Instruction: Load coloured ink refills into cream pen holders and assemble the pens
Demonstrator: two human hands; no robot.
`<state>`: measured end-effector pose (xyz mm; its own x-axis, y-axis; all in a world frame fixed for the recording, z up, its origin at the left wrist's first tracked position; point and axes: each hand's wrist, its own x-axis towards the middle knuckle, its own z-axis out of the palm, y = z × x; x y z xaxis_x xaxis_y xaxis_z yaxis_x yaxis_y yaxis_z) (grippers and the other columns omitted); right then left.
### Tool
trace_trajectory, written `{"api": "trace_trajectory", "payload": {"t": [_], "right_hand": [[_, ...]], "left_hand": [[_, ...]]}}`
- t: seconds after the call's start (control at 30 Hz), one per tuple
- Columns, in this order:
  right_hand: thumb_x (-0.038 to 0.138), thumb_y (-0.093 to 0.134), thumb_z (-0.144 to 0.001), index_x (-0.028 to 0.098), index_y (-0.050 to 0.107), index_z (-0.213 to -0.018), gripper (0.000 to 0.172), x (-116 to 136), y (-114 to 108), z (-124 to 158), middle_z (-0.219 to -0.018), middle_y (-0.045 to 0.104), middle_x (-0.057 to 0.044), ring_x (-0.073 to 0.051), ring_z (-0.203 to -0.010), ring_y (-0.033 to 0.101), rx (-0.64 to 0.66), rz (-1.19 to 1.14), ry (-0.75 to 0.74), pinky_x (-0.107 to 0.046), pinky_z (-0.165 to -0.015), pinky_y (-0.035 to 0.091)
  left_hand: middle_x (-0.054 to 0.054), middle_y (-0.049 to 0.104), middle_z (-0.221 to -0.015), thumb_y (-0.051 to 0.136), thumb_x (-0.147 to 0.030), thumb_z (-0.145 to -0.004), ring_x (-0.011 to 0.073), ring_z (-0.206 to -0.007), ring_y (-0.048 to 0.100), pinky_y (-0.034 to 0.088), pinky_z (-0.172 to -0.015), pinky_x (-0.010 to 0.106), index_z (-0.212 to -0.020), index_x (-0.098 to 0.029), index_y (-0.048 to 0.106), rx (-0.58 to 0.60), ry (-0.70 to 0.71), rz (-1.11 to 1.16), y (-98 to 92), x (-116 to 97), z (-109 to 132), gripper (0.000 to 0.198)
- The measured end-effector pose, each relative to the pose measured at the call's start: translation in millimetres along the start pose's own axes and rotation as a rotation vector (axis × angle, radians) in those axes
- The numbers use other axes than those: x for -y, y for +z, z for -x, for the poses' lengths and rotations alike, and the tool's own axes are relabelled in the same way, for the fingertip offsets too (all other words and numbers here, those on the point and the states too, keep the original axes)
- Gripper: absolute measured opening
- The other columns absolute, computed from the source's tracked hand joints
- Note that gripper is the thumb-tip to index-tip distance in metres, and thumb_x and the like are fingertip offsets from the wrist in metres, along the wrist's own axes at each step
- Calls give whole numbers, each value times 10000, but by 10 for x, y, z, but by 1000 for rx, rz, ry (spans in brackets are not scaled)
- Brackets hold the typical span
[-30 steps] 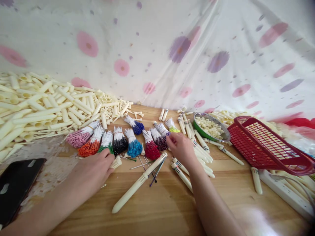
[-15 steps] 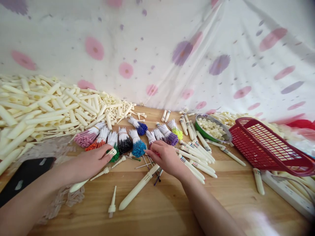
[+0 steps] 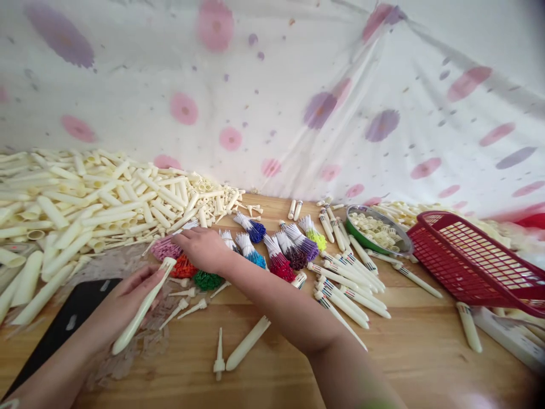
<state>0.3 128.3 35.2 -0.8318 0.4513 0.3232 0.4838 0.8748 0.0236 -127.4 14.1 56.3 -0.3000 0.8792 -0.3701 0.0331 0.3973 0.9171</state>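
My left hand (image 3: 138, 287) is closed around a cream pen barrel (image 3: 138, 318), tilted with its slotted end up and its rounded end towards me. Just beyond it, my right hand (image 3: 204, 250) reaches over the bundles with bent fingers at the pink-tipped refills (image 3: 164, 248); its thumb and whatever it pinches are hidden. Under and beside this hand lie orange refills (image 3: 184, 267), green refills (image 3: 207, 280) and light blue refills (image 3: 252, 253). Dark red refills (image 3: 279, 261) lie further right. Another cream barrel (image 3: 247, 345) and a pointed cream part (image 3: 219, 358) rest in front.
A large heap of cream barrels (image 3: 85, 210) fills the back left. A black phone-like slab (image 3: 68, 318) lies beside my left arm. Finished-looking pens (image 3: 349, 295), a green-sided bowl (image 3: 361, 244), a red basket (image 3: 468, 267) and a white power strip (image 3: 511, 335) occupy the right.
My right hand has moved left from the dark red refills to the pink ones. My left hand has drawn back and turned, so the barrel in it now shows at full length. The view has shifted slightly.
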Motion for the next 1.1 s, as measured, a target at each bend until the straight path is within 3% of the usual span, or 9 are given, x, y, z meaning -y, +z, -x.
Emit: {"api": "trace_trajectory", "payload": {"t": [0.1,0.33,0.43,0.57,0.7,0.77,0.9,1.0,1.1], "right_hand": [[159,424,-913,149,533,-998,139,-4,79,-138,-900,628,-45,-194,-837,578,42,60,-46,-295,-701,435],[191,369,-946,145,522,-1000,169,16,98,-154,-917,615,-66,-205,-812,598,108,102,-99,-319,-674,448],[171,366,-941,145,540,-960,177,-3,108,-114,-897,616,-64,-200,-754,604,134,104,-100,-312,-625,443],[190,334,-953,147,560,-953,231,31,91,-51,-910,624,-73,-197,-799,600,111,81,-159,-302,-627,440],[155,310,-938,146,591,-977,284,158,-66,130,-962,653,-81,-188,-839,607,-85,-90,-221,-296,-665,464],[154,360,-912,161,599,-988,251,203,-209,276,-1025,656,-78,-167,-893,611,-285,-314,-153,-280,-735,482],[211,560,-836,210,617,-885,76,113,-495,567,-881,681,-34,-139,-824,640,-673,-912,312,-279,-767,516],[238,678,-736,222,610,-774,80,-47,-605,753,-731,667,21,-133,-700,653,-788,-1268,567,-293,-700,543],[238,723,-693,221,623,-731,108,-113,-637,938,-705,674,35,-126,-671,658,-833,-1366,643,-291,-690,547]], "left_hand": [[-83,579,-577,712,-412,-659,72,-445,512,379,-396,128,-865,-213,579,14,-64,174,21,64,-68,316],[15,692,-886,592,-279,-799,160,-691,647,448,-435,181,-966,-177,571,-47,-44,281,45,-29,-224,197],[0,693,-838,582,-254,-806,156,-691,647,451,-450,185,-927,-177,579,-24,-48,316,49,-36,-245,144],[-64,621,-604,653,-285,-742,118,-544,584,429,-422,174,-826,-180,576,-43,-21,352,85,11,-287,154],[-87,571,-573,740,-373,-628,87,-475,502,429,-418,170,-759,-177,559,-54,17,369,115,50,-315,297],[-71,593,-608,763,-420,-581,97,-498,518,439,-428,177,-781,-175,569,-41,21,364,121,60,-293,372],[-44,636,-658,739,-456,-622,110,-558,559,449,-482,173,-932,-202,597,51,48,233,144,126,-194,426],[2,678,-879,693,-474,-673,161,-778,624,503,-674,224,-1028,-234,588,170,222,9,178,265,-133,440],[40,665,-977,636,-466,-726,222,-926,619,506,-799,311,-1003,-225,586,261,340,-120,230,438,-85,371]]}}
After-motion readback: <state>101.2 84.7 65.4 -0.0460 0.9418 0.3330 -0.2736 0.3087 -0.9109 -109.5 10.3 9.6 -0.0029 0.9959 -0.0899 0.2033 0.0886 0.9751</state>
